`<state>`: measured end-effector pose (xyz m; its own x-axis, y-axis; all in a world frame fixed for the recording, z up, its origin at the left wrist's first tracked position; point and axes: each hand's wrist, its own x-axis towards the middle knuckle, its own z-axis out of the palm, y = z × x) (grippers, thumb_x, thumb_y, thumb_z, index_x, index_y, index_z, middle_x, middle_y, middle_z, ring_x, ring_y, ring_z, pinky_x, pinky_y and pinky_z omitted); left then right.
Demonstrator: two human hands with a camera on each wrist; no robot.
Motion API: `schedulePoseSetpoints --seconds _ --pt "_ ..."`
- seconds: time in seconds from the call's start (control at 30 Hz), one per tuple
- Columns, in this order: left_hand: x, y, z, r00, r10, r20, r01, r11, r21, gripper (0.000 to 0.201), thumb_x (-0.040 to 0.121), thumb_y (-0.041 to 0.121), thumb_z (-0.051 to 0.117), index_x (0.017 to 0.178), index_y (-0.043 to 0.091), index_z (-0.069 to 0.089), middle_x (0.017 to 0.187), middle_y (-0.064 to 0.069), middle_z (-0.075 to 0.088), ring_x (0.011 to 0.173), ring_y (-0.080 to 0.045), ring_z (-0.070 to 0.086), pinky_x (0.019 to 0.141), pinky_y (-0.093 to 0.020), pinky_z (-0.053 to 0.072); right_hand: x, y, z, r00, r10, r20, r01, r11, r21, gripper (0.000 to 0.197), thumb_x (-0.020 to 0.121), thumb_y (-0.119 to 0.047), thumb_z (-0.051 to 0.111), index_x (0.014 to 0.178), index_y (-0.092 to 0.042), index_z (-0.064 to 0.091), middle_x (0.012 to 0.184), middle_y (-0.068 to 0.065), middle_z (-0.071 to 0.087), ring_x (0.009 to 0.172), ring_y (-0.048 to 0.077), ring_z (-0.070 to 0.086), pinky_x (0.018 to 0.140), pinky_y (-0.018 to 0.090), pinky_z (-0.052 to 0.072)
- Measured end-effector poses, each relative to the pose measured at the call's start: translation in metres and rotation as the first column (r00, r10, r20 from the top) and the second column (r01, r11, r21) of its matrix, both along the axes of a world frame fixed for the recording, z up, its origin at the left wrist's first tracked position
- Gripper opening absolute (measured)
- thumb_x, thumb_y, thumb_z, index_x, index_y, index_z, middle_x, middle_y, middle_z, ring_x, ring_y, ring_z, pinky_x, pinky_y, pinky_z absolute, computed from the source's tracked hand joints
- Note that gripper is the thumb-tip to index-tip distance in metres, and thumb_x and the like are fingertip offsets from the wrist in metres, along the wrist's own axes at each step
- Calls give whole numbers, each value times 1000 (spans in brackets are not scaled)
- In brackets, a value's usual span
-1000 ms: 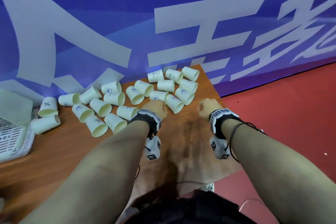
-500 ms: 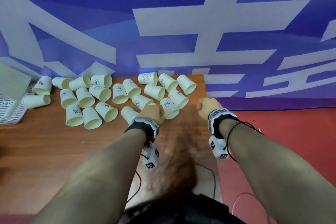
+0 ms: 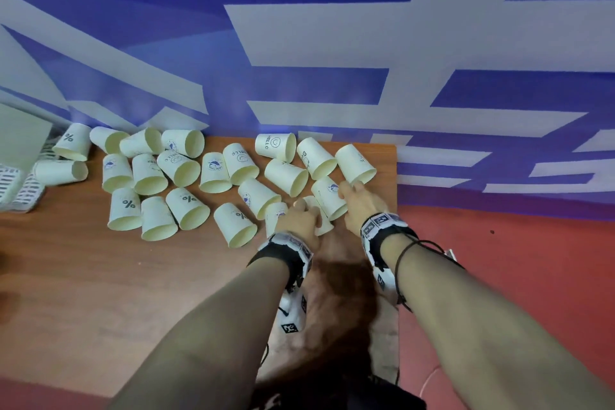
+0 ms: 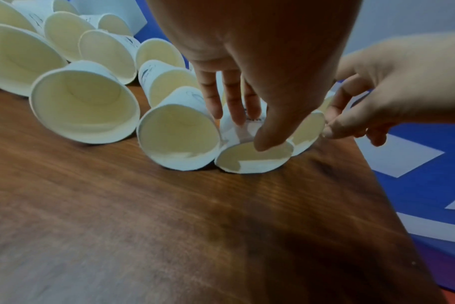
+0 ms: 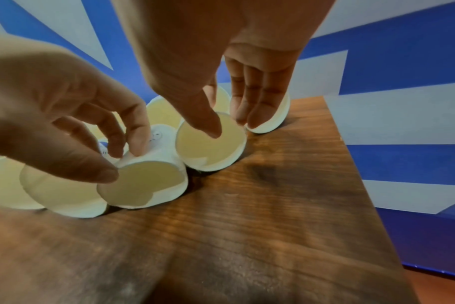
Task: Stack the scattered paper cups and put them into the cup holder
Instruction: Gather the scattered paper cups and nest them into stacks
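At the counter's (image 3: 100, 276) right end, the left hand (image 3: 299, 221) fingers (image 4: 234, 102) pinch one lying cup (image 4: 255, 166); the right hand (image 3: 361, 206) straddles its neighbour (image 5: 210, 152), grip unclear; all paper cups (image 3: 156, 173) lie scattered, none stacked; holder not identifiable; stacking barely begun.

Head view: even indoor light, moderately bright, no glare. Wide-angle bending is strong; banner (image 3: 332, 27) stripes bow toward the frame edges. Dark shadow patch on the worktop (image 3: 100, 276) near its right edge, between the forearms. Wrist views dimmer, yellowish. Foreground worktop grain smeared by blur; paper cups (image 4: 83, 102) reasonably sharp at the rims. Left hand (image 4: 247, 41) and right hand (image 5: 208, 41), close to lens: underlit, soft.
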<state>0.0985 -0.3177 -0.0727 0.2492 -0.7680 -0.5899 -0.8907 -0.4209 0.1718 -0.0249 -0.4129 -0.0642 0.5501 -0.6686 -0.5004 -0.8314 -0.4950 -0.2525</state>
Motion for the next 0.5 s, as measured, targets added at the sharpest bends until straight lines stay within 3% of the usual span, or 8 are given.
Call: schedulePoseSetpoints --seconds 0.23,0.37,0.5 --pt "2 -2 -12 999 0 -46 -1 1000 -21 24 82 16 61 106 14 56 114 -6 40 96 -29 55 71 -34 46 7 -13 -7 999 13 -42 -13 1000 6 45 85 -1 56 125 -15 41 121 9 44 101 35 62 73 39 46" --pt "-4 -3 -9 998 22 -53 -26 997 -67 30 85 14 57 114 9 53 115 -9 44 94 -32 58 76 -39 50 3 -15 -4 999 22 -39 -23 1000 -15 42 87 -1 53 125 -15 43 122 9 44 101 35 61 76 39 48" --pt "-8 -2 -4 997 47 -56 -54 991 -124 28 85 11 54 112 7 51 113 -11 52 98 -34 58 75 -38 46 -6 -14 -5 1000 -19 -6 18 999 -33 39 86 -2 52 122 -16 46 123 6 44 101 32 60 75 37 47"
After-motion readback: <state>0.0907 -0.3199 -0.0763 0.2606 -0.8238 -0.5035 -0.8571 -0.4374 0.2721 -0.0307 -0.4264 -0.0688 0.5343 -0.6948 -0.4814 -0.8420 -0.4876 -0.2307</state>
